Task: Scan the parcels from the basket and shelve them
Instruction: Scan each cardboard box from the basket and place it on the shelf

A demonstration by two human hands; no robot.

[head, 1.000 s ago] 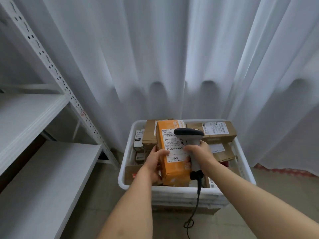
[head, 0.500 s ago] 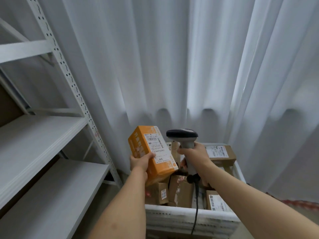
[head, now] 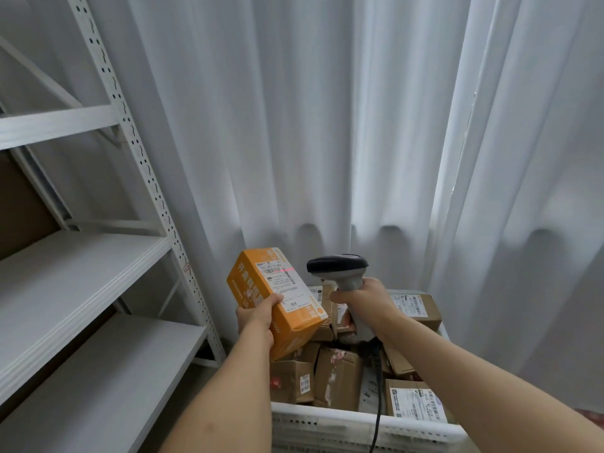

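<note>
White curtain (head: 327,125) hanging behind; left hand (head: 256,317) gripping orange box (head: 277,302), long axis tilting up-left, label facing scanner (head: 340,273); right hand (head: 366,300) gripping scanner.

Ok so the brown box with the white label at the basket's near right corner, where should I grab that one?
Probably from above, across its two long sides. The brown box lies label-up against the white basket wall, so its top is open while its near side is blocked. Come in right of the scanner cable.
</note>
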